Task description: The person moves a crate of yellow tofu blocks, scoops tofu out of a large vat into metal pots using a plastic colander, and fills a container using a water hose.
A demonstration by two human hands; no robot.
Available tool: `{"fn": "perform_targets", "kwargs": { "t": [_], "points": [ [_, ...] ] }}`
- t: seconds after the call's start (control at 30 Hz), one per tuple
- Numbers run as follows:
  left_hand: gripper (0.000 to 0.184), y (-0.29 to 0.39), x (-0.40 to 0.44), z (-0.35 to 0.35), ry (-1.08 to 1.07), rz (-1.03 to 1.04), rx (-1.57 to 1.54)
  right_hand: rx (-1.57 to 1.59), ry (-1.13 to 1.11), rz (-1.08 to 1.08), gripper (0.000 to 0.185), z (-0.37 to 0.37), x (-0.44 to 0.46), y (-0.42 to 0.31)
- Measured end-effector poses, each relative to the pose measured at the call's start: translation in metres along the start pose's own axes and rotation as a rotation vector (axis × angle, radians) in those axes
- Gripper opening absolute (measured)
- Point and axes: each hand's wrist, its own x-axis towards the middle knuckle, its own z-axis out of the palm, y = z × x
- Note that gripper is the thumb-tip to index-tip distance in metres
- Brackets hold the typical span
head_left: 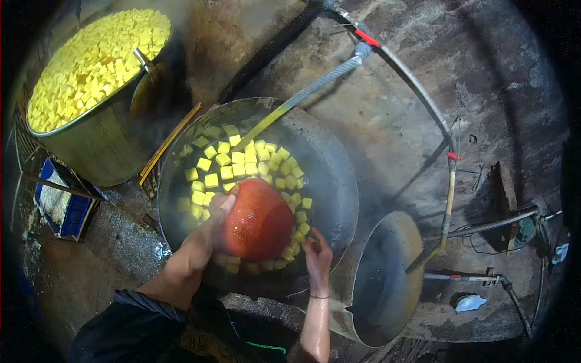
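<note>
While steam blurs the wide wok of yellow cubes, a metal vat beyond its left side brims with more. Over the wok, the red basket shines wet and finely pitted, its contents hidden, gripped in my left hand. At the wok's near right edge, my right hand curls loosely; what it touches, I cannot tell.

I could pass over the right of the wok; the hose slants across its far rim, the red basket blocks the middle, and the vat crowds the far left.
</note>
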Motion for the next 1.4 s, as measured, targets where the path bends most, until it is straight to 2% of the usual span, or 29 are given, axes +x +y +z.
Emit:
{"fn": "perform_targets", "kwargs": {
  "t": [0.1,0.17,0.2,0.23,0.27,0.33,0.4,0.47,0.5,0.57,0.6,0.63,0.7,0.73,0.77,0.8,0.83,0.9,1.0,1.07,1.1,1.13,1.2,1.23,1.27,1.3,1.33,1.4],
  "points": [
    [0.06,-0.007,0.019,-0.007,0.008,-0.007,-0.113,0.004,-0.014,-0.015,0.048,0.014,-0.011,-0.006],
    [0.056,-0.009,0.028,-0.012,-0.026,-0.022,-0.195,-0.106,-0.02,-0.088,0.049,0.03,-0.02,-0.025],
    [0.055,-0.006,0.031,-0.015,-0.065,-0.014,-0.244,-0.199,-0.047,-0.187,0.061,0.037,-0.017,-0.023],
    [0.053,-0.002,0.034,-0.019,-0.12,-0.001,-0.301,-0.204,-0.052,-0.204,0.061,0.045,-0.018,-0.025],
    [0.051,0.003,0.036,-0.021,-0.2,0.03,-0.379,-0.281,0.029,-0.162,0.069,0.056,-0.023,-0.039],
    [0.048,0.034,0.025,-0.036,-0.428,0.208,-0.596,-0.411,0.12,-0.119,0.088,0.074,-0.031,-0.065],
    [0.045,0.074,-0.012,-0.078,-0.668,0.414,-0.829,-0.404,0.291,-0.275,0.085,0.093,-0.053,-0.111],
    [0.042,0.106,-0.079,-0.163,-0.804,0.502,-0.934,-0.328,0.429,-0.392,0.082,0.112,-0.077,-0.162],
    [0.037,0.11,-0.1,-0.201,-0.817,0.711,-1.013,-0.254,0.487,-0.421,0.08,0.126,-0.089,-0.186],
    [0.032,0.099,-0.128,-0.281,-0.72,0.975,-0.836,-0.217,0.642,-0.551,0.073,0.165,-0.114,-0.235],
    [0.034,0.085,-0.126,-0.301,-0.549,1.093,-0.784,-0.011,0.542,-0.669,0.07,0.187,-0.116,-0.253],
    [0.036,0.068,-0.137,-0.327,-0.32,1.125,-0.71,0.247,0.404,-0.667,0.073,0.219,-0.129,-0.284],
    [0.033,0.031,-0.151,-0.384,0.056,1.162,-0.439,0.45,0.129,-0.765,0.076,0.286,-0.142,-0.326],
    [0.028,0.011,-0.142,-0.407,0.318,1.365,-0.237,0.393,0.105,-0.821,0.079,0.327,-0.148,-0.351],
    [0.028,-0.009,-0.129,-0.427,0.25,1.337,-0.037,0.337,0.073,-0.878,0.081,0.369,-0.154,-0.373],
    [0.029,-0.024,-0.116,-0.446,0.314,1.381,-0.005,0.226,0.286,-0.898,0.078,0.409,-0.157,-0.393],
    [0.03,-0.035,-0.105,-0.468,0.377,1.421,0.029,0.304,0.366,-0.947,0.075,0.443,-0.147,-0.402],
    [0.05,-0.047,-0.1,-0.523,0.554,1.329,0.154,0.277,0.26,-1.095,0.075,0.496,-0.13,-0.422],
    [0.071,-0.091,-0.072,-0.604,0.748,1.073,-0.09,0.252,0.165,-1.043,0.071,0.569,-0.081,-0.465],
    [0.073,-0.13,-0.06,-0.665,0.889,0.892,0.088,0.159,0.11,-0.997,0.066,0.609,-0.057,-0.503],
    [0.083,-0.152,-0.041,-0.693,0.876,0.73,0.01,0.166,0.093,-1.0,0.066,0.629,-0.051,-0.522],
    [0.092,-0.172,-0.017,-0.722,1.005,0.818,-0.022,0.106,0.023,-0.972,0.063,0.648,-0.047,-0.542],
    [0.092,-0.197,0.006,-0.781,1.218,0.566,0.173,-0.017,-0.077,-0.937,0.059,0.693,-0.027,-0.571],
    [0.09,-0.213,0.026,-0.81,1.369,0.507,0.298,-0.014,-0.089,-0.937,0.059,0.716,-0.017,-0.583],
    [0.088,-0.233,0.045,-0.842,1.368,0.402,0.336,-0.186,-0.151,-0.914,0.059,0.739,-0.01,-0.593],
    [0.088,-0.238,0.05,-0.864,1.386,0.202,0.375,-0.364,-0.214,-0.884,0.06,0.762,-0.004,-0.601],
    [0.092,-0.253,0.065,-0.881,1.429,0.029,0.455,-0.39,-0.222,-0.897,0.06,0.783,-0.007,-0.602],
    [0.088,-0.285,0.09,-0.898,1.507,-0.147,0.471,-0.496,-0.198,-0.955,0.064,0.823,-0.011,-0.595]
  ]
}}
